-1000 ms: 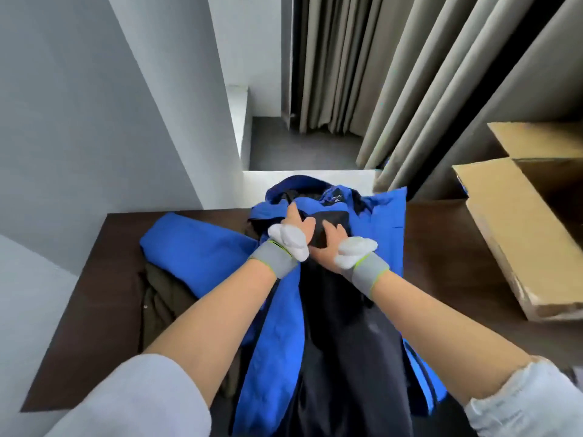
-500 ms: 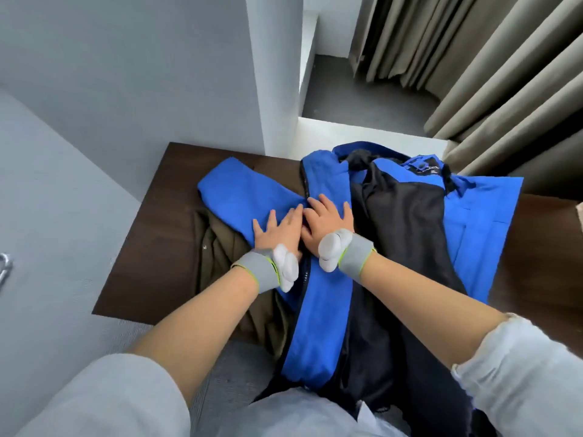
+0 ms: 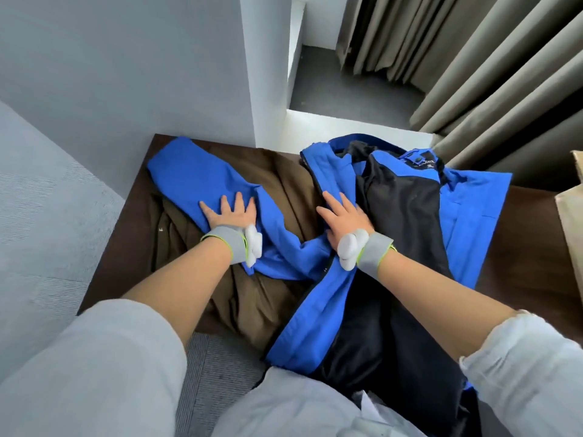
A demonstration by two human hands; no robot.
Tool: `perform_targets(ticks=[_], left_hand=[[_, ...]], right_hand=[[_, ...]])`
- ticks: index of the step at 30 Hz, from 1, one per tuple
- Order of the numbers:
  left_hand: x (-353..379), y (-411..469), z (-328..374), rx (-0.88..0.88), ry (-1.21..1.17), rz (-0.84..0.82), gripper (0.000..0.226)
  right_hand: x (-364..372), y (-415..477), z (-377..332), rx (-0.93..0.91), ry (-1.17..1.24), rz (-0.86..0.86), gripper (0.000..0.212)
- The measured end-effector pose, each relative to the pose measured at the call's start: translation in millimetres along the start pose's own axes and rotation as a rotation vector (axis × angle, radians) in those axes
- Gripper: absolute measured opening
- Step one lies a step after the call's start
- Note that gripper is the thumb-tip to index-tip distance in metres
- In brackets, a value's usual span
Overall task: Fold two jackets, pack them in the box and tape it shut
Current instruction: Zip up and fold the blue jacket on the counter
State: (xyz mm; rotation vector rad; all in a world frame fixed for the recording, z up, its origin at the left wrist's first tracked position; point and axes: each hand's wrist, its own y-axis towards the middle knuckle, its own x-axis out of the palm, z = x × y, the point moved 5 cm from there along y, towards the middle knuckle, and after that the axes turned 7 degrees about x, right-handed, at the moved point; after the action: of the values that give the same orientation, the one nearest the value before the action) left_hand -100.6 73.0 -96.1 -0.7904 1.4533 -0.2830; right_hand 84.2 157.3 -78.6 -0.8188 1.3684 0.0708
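A blue jacket point(image 3: 467, 212) with a black lining lies open on the dark brown table point(image 3: 520, 257), its hem hanging over the near edge. Its left sleeve point(image 3: 195, 175) stretches out to the far left. My left hand point(image 3: 232, 212) presses flat on that sleeve with fingers spread. My right hand point(image 3: 345, 219) rests flat on the jacket's left front panel beside the lining. A brown jacket point(image 3: 268, 298) lies crumpled underneath, showing between my hands. Only an edge of the cardboard box point(image 3: 572, 222) shows at the far right.
A grey wall point(image 3: 126, 74) and a white pillar stand close behind the table's left part. Beige curtains point(image 3: 473, 58) hang at the back right. Grey carpet point(image 3: 208, 373) lies below the table's near edge.
My hands, side by side on the jacket half a second ago, have spread apart: the left slid out along the sleeve, the right stayed on the front panel. The view swung left.
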Motion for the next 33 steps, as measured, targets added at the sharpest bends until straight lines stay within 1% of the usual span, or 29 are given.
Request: perform_targets(ticks=[2,4,6,7,8,9,10,12,14,15,16,17,18,19,20,21,22,23,24,26,27,29,30,31,33], left_hand=[[-5.8,-2.1,4.7,0.005,0.059,0.004,0.085],[-6.7,-4.6,-2.0,-0.047,0.123,0.020,0.089],[-9.5,-10.4,-7.5,-0.139,0.229,0.050,0.091],[-12.3,-14.0,-2.2,-0.170,0.272,0.084,0.084],[-17.4,-20.2,11.4,-0.173,0.273,0.144,0.071],[-21.6,-25.1,31.9,-0.151,0.239,0.226,0.058],[-24.4,-31.4,56.6,-0.105,0.159,0.324,0.051],[-28.8,-52.8,112.6,0.034,0.035,0.606,0.043],[-25.4,-78.1,153.7,0.187,-0.043,0.720,0.034],[-22.4,-91.8,166.4,0.217,-0.123,0.725,0.032],[-16.0,-107.3,176.7,0.180,-0.243,0.774,0.032],[-11.1,-109.2,172.6,0.095,-0.387,0.827,0.031],[-2.1,-114.1,169.2,0.012,-0.585,0.779,0.027],[16.7,-120.4,168.6,-0.074,-0.771,0.718,0.017],[34.0,-124.3,165.4,-0.121,-0.931,0.644,0.016],[49.1,-127.6,163.1,-0.125,-1.001,0.555,0.026],[59.5,-134.3,163.0,-0.096,-0.998,0.491,0.033],[65.1,-142.0,164.2,-0.071,-0.952,0.437,0.038],[66.9,-147.3,165.0,-0.056,-0.877,0.389,0.042],[64.3,-153.0,169.0,-0.053,-0.698,0.305,0.049],[58.9,-154.7,172.3,-0.059,-0.627,0.297,0.049],[42.3,-159.0,184.4,-0.049,-0.517,0.361,0.048],[33.5,-162.4,192.7,-0.029,-0.483,0.401,0.048],[25.9,-164.3,199.9,-0.002,-0.478,0.429,0.047],[12.4,-166.8,208.0,0.057,-0.573,0.474,0.039]], right_hand=[[-0.4,-5.7,2.9,-0.012,-0.051,-0.016,0.057],[-3.6,-13.2,12.1,-0.029,-0.160,-0.024,0.057],[-6.2,-23.7,25.6,-0.031,-0.242,0.005,0.064],[-6.3,-30.7,31.1,-0.025,-0.253,0.020,0.066],[-4.9,-38.3,35.7,-0.019,-0.244,0.054,0.064],[-5.4,-47.1,36.7,-0.019,-0.197,0.094,0.061],[-4.5,-54.3,36.4,-0.021,-0.116,0.143,0.057],[-3.1,-76.6,37.7,-0.061,0.034,0.290,0.055],[-5.7,-103.1,43.8,-0.087,0.080,0.481,0.054],[-1.7,-112.9,52.1,-0.079,0.079,0.543,0.054],[7.9,-130.5,67.5,-0.041,0.090,0.550,0.056],[14.7,-136.4,77.8,0.005,0.116,0.552,0.059],[28.1,-140.6,93.3,0.087,0.188,0.509,0.062],[43.8,-154.1,112.4,0.211,0.292,0.478,0.066],[58.4,-165.3,128.0,0.343,0.432,0.457,0.069],[70.2,-175.2,142.0,0.491,0.622,0.441,0.071],[83.1,-182.0,155.7,0.617,0.824,0.434,0.071],[95.4,-189.6,165.3,0.702,0.930,0.378,0.072],[105.6,-196.1,171.3,0.737,0.943,0.281,0.073],[118.4,-201.1,174.6,0.692,0.894,0.103,0.079],[120.8,-198.3,173.8,0.665,0.901,0.055,0.082],[117.5,-190.9,166.5,0.628,0.965,0.030,0.083],[113.2,-186.9,163.5,0.618,1.042,0.048,0.078],[109.7,-182.9,161.7,0.635,1.178,0.059,0.069],[107.2,-180.3,163.0,0.689,1.443,0.054,0.051]])
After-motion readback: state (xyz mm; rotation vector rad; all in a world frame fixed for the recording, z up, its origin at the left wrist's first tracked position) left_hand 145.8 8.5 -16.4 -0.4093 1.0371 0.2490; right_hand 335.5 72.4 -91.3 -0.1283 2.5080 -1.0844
